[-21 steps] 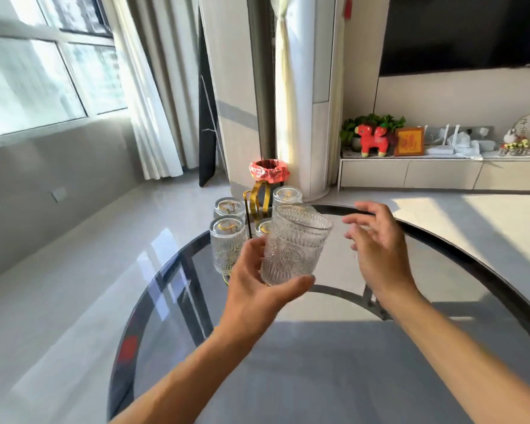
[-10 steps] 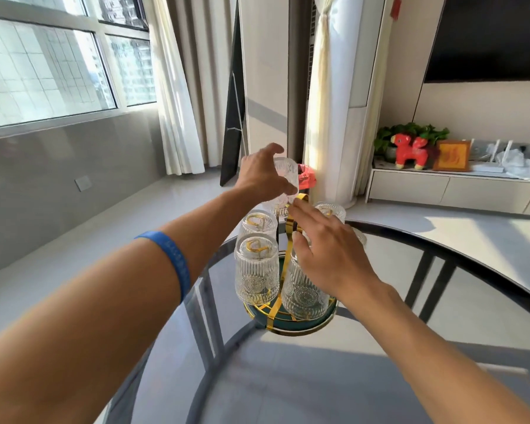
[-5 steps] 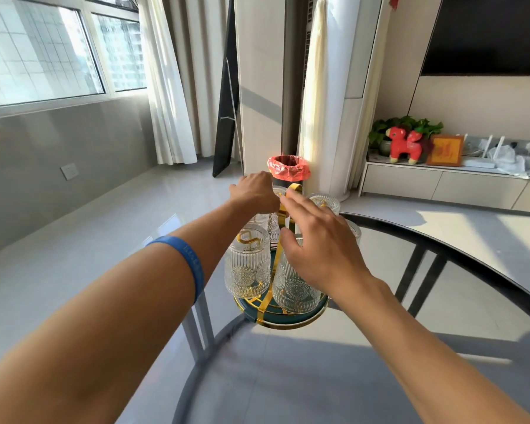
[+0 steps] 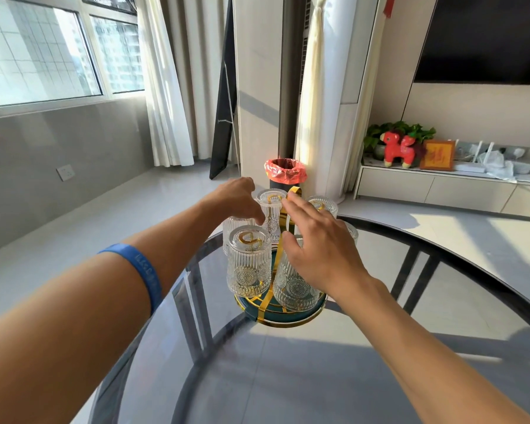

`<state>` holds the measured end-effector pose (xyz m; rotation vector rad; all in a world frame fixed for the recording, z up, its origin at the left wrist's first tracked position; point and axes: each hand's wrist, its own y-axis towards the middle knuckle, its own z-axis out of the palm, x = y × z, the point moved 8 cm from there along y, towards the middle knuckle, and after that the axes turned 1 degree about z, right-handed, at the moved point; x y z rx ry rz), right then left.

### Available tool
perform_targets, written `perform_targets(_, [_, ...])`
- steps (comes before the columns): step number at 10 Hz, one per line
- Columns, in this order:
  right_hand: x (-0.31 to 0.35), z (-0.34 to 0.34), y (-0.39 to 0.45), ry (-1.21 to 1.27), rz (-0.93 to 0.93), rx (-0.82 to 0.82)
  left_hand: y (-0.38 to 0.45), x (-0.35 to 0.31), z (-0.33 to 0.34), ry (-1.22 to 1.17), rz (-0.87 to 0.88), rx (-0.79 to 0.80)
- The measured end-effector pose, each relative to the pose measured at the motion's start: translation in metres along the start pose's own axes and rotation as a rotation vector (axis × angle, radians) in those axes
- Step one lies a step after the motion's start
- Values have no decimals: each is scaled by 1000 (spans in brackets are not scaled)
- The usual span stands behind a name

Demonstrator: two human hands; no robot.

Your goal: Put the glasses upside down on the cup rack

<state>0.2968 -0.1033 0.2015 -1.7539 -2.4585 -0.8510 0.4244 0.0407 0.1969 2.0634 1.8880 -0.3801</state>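
- Sunlit and tiled, the living room has curtained windows on the left and a low white cabinet on the right; the hands work over a round dark glass table (image 4: 334, 377) that fills the foreground.
- Straight ahead of both hands stands the round teal cup rack with gold trim and gold posts (image 4: 283, 315), on the table's far part.
- Around two seconds ago the left hand (image 4: 237, 198) held a clear ribbed drinking glass upright above the table, short of the rack. That far glass (image 4: 271, 214) now sits mouth-down on a rear post, its base uppermost.
- The left hand is half curled, thumb against the far glass's side and fingers behind it; whether it grips or merely touches, I cannot tell.
- The right hand (image 4: 320, 249) is spread flat, holding nothing, resting over a near inverted glass (image 4: 294, 286), apparently to steady the rack.
- Beneath the left forearm, with its blue silicone wristband (image 4: 143, 275), another inverted glass (image 4: 249, 264) sits on its post; more stand behind the right hand.
- No loose glass shows on the table, so the task looks nearly or wholly finished; what remains is probably just letting go.
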Motion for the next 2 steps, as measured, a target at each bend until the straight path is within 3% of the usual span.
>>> perform_targets(2, [-3,-12,3,28,5,70,-20,6,-5,-234,-2,-89])
